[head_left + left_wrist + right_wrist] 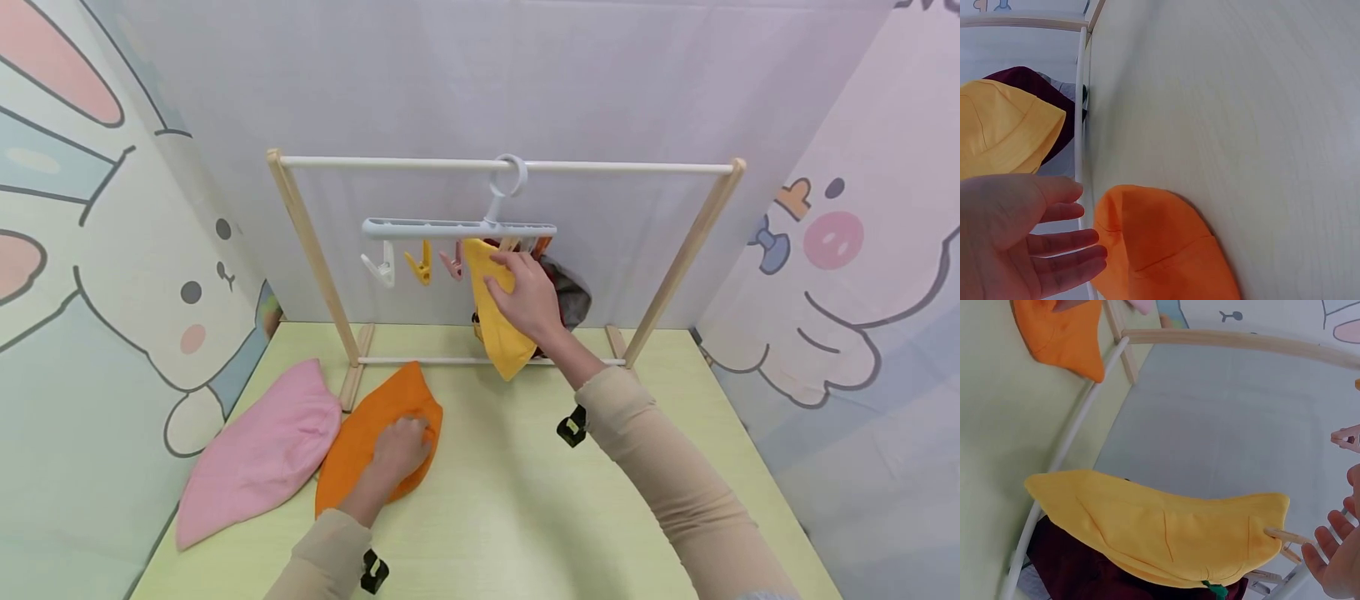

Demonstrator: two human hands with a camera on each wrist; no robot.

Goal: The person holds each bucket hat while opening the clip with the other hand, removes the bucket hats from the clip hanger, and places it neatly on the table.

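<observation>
A yellow hat hangs from the grey hanger, with a wooden clip on its upper end. My right hand is beside the clip, fingers loosely bent and holding nothing. Behind the yellow hat hang a maroon hat and a grey one. Lower left, my left hand is over an orange hat lying on the table. In the left wrist view its fingers are extended beside the orange hat, gripping nothing; whether they touch it I cannot tell.
A pink hat lies left of the orange one. White, yellow and pink clips dangle from the hanger's left half. The hanger hooks over the white rail of a wooden-legged rack standing at the back of the table.
</observation>
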